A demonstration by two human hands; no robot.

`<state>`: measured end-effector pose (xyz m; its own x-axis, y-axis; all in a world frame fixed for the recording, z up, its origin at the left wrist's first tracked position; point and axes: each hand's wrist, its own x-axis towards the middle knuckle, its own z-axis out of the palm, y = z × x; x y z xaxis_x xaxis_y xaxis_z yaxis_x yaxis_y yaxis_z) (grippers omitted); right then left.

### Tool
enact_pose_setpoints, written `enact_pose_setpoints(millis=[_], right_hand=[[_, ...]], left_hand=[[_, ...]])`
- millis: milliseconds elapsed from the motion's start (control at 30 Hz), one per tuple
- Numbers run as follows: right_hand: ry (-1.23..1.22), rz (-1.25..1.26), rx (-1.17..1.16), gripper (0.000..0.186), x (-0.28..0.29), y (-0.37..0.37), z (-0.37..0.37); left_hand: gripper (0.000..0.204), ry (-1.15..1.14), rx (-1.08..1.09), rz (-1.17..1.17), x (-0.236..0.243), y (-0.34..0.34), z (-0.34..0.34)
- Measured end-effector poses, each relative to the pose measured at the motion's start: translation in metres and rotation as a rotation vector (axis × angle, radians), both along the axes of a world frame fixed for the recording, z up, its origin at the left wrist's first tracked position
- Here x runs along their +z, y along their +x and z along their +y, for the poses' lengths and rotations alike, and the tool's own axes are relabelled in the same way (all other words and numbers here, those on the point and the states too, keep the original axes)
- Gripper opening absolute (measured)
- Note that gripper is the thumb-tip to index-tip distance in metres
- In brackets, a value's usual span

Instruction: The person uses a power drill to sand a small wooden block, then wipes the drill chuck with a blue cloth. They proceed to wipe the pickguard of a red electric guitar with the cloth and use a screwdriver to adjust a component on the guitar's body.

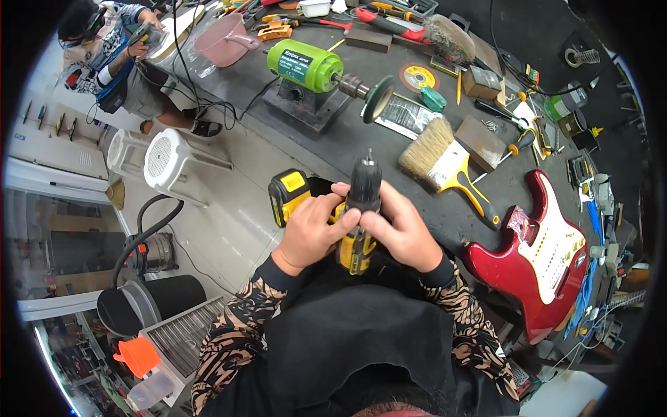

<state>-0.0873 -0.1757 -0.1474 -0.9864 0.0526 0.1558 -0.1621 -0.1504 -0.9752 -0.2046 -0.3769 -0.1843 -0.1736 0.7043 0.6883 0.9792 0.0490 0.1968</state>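
Close in front of my body I hold a yellow and black cordless drill, its black chuck pointing away from me with a small bit in it. My left hand is closed round the drill's left side, its thumb by the collar behind the chuck. From the other side my right hand wraps the drill, thumb on the same collar. The drill's battery pack sticks out left of my left hand. Beyond the chuck, a wide paintbrush with a yellow and black handle lies on the dark bench.
A red electric guitar body lies at the bench's right. A green bench motor with a round pad stands ahead. A pink dipper sits far left. Another person works at upper left, near white stools.
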Motion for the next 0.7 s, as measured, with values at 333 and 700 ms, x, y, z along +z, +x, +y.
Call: enact_pose_setpoints(millis=[333, 700], right_hand=[[-0.114, -0.154, -0.167, 0.041, 0.017, -0.006, 0.003], [0.036, -0.187, -0.157, 0.046, 0.014, -0.014, 0.011]], left_hand=[[0.097, -0.007, 0.084, -0.163, 0.003, 0.009, 0.025], [0.094, -0.039, 0.091, -0.289, 0.004, 0.012, 0.027]])
